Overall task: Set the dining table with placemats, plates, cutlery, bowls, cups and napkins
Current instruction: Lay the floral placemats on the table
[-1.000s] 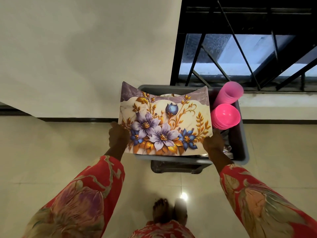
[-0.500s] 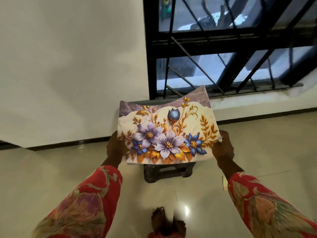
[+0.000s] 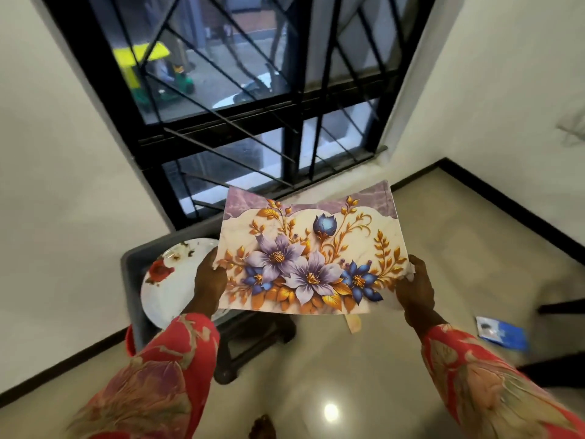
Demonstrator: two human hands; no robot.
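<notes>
A floral placemat point(image 3: 311, 248) with purple and blue flowers and gold leaves is held up flat in front of me. My left hand point(image 3: 207, 280) grips its left edge, and my right hand point(image 3: 413, 288) grips its right edge. Behind and below the left hand, a white plate point(image 3: 167, 280) with a red flower print lies in a grey bin point(image 3: 131, 267). The placemat hides most of the bin, so cups and bowls are out of sight.
The grey bin sits on a dark stool point(image 3: 253, 340) on the glossy tile floor. A black barred window point(image 3: 247, 99) is ahead, with white walls on both sides. A blue packet point(image 3: 503, 334) lies on the floor at right, near dark furniture legs point(image 3: 560, 307).
I have turned right with the placemat lifted away from the bin. The bin now lies to the left, its plate uncovered, and the pink cups have left the view.
</notes>
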